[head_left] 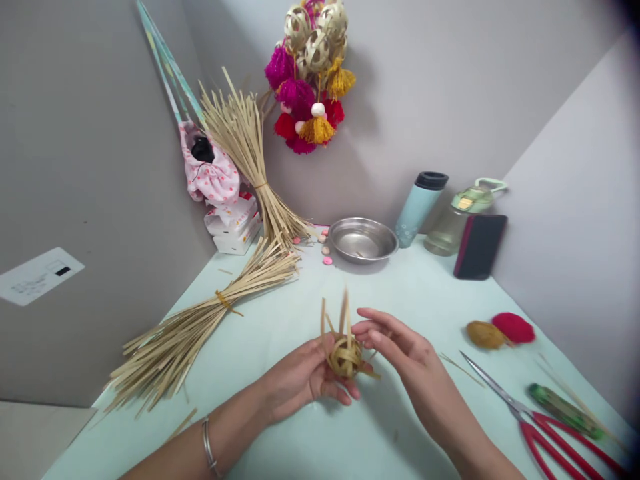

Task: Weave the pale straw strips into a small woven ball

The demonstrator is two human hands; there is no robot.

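Observation:
A small, partly woven ball of straw-coloured strips (345,358) rests in my left hand (307,373), held between thumb and fingers. Several loose strip ends stick up from its top, and others poke out at the right. Just to its right is my right hand (400,343), with fingers stretched out and apart. Its fingertips come close to the upright strips; whether they touch one I cannot tell. A tied bundle of flat strips (215,307) lies on the table to the left of my hands.
Behind stand another strip bundle (250,153), a metal bowl (364,241), a blue tumbler (420,208), a green bottle (445,230) and a phone (480,247). At right lie yarn balls (513,327), red-handled scissors (525,413) and a green cutter (565,410). Tasselled woven balls (315,73) hang on the wall.

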